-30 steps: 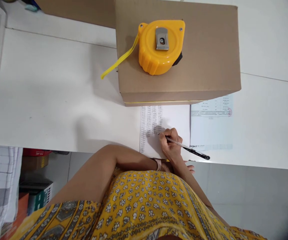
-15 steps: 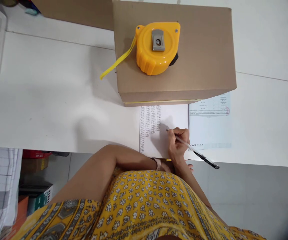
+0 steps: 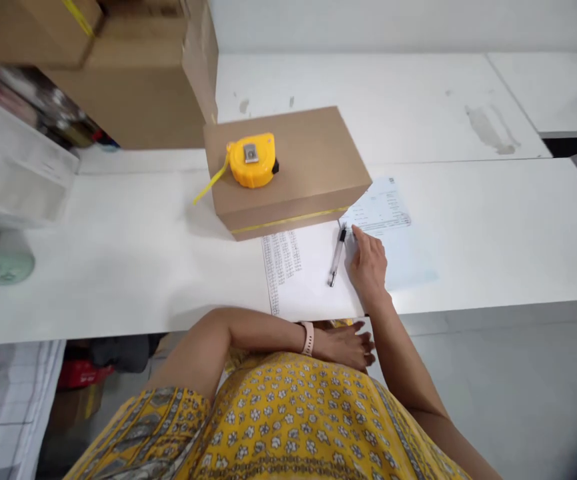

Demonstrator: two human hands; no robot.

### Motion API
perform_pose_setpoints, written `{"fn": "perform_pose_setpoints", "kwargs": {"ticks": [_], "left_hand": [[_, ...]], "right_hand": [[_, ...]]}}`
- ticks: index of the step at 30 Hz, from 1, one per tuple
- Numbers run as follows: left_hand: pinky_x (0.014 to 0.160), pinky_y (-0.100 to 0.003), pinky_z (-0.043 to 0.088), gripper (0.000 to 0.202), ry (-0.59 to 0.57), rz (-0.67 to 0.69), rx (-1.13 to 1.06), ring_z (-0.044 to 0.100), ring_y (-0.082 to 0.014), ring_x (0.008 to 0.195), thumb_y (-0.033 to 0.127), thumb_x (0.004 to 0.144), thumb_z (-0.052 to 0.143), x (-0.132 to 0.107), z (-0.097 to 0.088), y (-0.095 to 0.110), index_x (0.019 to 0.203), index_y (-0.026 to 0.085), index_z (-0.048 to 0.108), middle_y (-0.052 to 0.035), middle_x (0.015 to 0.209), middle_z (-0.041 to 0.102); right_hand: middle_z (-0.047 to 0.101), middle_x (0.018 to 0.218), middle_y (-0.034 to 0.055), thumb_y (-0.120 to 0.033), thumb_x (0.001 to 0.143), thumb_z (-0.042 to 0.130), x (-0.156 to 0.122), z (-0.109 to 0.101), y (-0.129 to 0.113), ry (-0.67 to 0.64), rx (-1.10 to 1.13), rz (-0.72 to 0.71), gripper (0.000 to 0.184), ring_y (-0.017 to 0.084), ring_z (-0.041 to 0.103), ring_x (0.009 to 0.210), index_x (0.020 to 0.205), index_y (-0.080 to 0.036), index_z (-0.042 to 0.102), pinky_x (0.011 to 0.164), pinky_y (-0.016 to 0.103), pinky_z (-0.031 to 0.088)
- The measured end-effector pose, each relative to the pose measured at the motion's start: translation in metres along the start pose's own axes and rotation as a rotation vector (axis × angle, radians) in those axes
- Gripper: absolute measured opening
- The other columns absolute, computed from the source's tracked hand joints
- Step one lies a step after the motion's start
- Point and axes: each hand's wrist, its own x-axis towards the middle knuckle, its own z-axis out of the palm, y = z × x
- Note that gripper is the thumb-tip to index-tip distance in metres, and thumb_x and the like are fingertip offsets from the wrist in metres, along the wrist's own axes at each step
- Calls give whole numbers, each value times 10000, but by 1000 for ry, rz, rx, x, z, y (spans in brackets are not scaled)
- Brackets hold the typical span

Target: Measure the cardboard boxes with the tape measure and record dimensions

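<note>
My right hand (image 3: 369,265) rests where a white sheet and a bluish printed form (image 3: 408,257) meet, fingers loosely stretched with nothing in them. Just left of its fingertips a pen (image 3: 337,257) with a clear barrel and black ends lies on the white sheet (image 3: 311,293), which bears columns of handwriting. Below the table edge my left hand (image 3: 345,348), a pale pink band at its wrist, lies across my body with fingers spread, holding nothing. Beyond the papers stands a brown cardboard box (image 3: 308,160), covering their far ends. A yellow tape measure (image 3: 252,160) sits on top.
Larger cardboard boxes (image 3: 138,93) stand at the back left. A white container (image 3: 23,160) and a pale green bottle (image 3: 1,267) are at the left. The white table (image 3: 133,253) has its front edge just above my left forearm.
My right hand has let go of the pen, which now lies on the sheet, and has shifted right. The view has tilted up, showing more of the table and of my left hand.
</note>
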Motion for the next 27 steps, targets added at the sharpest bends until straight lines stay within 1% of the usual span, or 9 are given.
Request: {"fn": "perform_pose_setpoints", "kwargs": {"ticks": [4,7,9,12,14,16,19,22,27], "left_hand": [[850,-239,575,146,-82,248,16,732,-110,961,320,1015,617,7,-32,-1,991,338,760,57,1041,800],[965,-177,537,252,167,226,-59,711,-80,1087,277,1059,509,-1,-79,-7,1019,347,748,63,1136,790],[1043,-252,535,250,525,59,-78,726,-132,1069,304,1060,486,-17,-123,-18,1020,272,730,-8,1052,801],[1004,-379,567,192,932,-423,56,711,-195,1114,266,1029,540,-56,-193,-50,1161,236,677,-62,1150,766],[1113,-474,483,233,1095,-700,262,654,-248,1224,266,982,612,-84,-231,-76,1207,222,657,-104,1235,727],[1199,-545,366,474,1089,-898,363,502,-324,1407,307,883,724,-106,-254,-102,1322,184,597,-171,1442,597],[1232,-563,291,806,930,-1074,228,349,-373,1511,373,807,794,-122,-266,-130,1500,173,436,-203,1590,433],[1195,-539,340,838,812,-1142,99,437,-380,1447,385,798,795,-121,-263,-144,1512,159,422,-216,1532,490],[1095,-478,430,740,1033,-1176,78,596,-336,1245,382,755,829,-122,-257,-150,1402,171,538,-163,1336,621]], "right_hand": [[728,1197,147,-28,867,400,1,6,2,31,-5,-31,546,287,624,1073,1353,-169,605,928,429,485],[728,1206,149,-60,892,425,2,10,4,30,13,-45,450,304,619,1097,1261,-179,653,919,432,474],[726,1213,151,-78,905,439,2,14,6,37,36,-46,402,311,618,1098,1212,-185,674,905,436,476],[724,1214,156,-101,924,449,2,18,7,60,66,-52,360,320,618,1091,1183,-182,686,893,448,482],[726,1206,155,-118,942,445,3,19,7,74,79,-49,340,324,618,1090,1167,-181,692,887,454,484],[729,1191,154,-130,955,441,3,19,7,83,98,-41,326,322,619,1090,1148,-182,699,887,453,487],[729,1180,155,-134,955,441,4,19,6,87,137,-29,321,317,619,1083,1137,-180,702,903,456,492],[732,1166,153,-140,952,443,5,20,6,96,186,-18,316,316,620,1069,1130,-179,702,913,465,500],[743,1138,158,-167,965,414,2,20,7,135,290,30,336,308,636,1041,1147,-170,696,934,484,522]]}}
